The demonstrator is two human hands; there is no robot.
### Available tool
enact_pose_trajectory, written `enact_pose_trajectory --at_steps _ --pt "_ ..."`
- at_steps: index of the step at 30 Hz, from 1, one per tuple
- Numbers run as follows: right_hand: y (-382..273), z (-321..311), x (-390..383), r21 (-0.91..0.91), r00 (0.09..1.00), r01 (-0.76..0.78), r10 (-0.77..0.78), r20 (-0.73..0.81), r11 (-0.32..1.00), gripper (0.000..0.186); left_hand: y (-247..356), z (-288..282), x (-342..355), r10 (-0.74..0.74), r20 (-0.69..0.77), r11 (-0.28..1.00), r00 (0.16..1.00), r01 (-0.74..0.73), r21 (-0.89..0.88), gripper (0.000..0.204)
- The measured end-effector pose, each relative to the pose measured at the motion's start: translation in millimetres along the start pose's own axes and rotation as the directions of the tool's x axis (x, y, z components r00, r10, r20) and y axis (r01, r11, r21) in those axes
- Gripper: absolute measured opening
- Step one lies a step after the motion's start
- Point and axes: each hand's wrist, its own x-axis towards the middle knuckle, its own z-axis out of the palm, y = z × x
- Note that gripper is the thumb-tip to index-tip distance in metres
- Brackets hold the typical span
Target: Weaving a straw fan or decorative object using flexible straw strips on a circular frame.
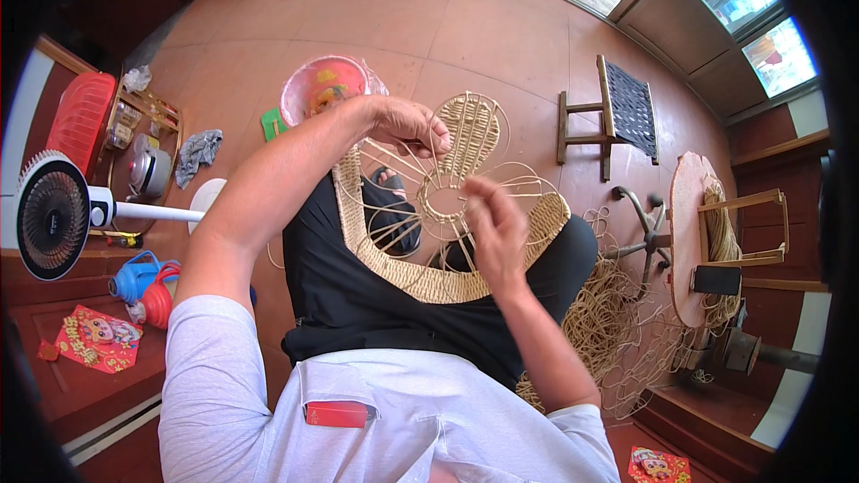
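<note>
A flower-shaped wire frame [428,206], partly woven with straw-coloured cord, rests across my lap. It has a small ring in the middle with thin spokes running outward. At the far side stands an oval petal [472,130] with dense weaving, and a curved woven band [407,279] runs along the near side. My left hand [410,128] is closed in a pinch on the frame beside the petal's left edge. Just right of the central ring, my right hand [495,228] has its fingers curled together, slightly blurred. Whatever lies between those fingertips is too small to make out.
Loose cord [595,322] heaps on the floor at my right, near a round board [687,241] and a swivel base. A woven-seat stool [617,112] stands farther off. Ahead sits a pink basin [322,85]; at left are a fan [55,215] and kettle-like jugs [148,284].
</note>
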Motion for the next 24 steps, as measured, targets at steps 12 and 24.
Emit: enact_pose_trajectory --at_steps 12,24 --pt "17 48 -4 0.902 0.831 -0.431 0.399 0.387 0.023 0.035 20 19 2 -0.350 0.086 0.900 0.933 0.309 0.307 0.008" --pt "12 58 1 0.895 0.805 -0.446 0.448 0.390 0.022 0.007 14 15 22 -0.429 0.109 0.754 0.897 0.289 0.590 0.022"
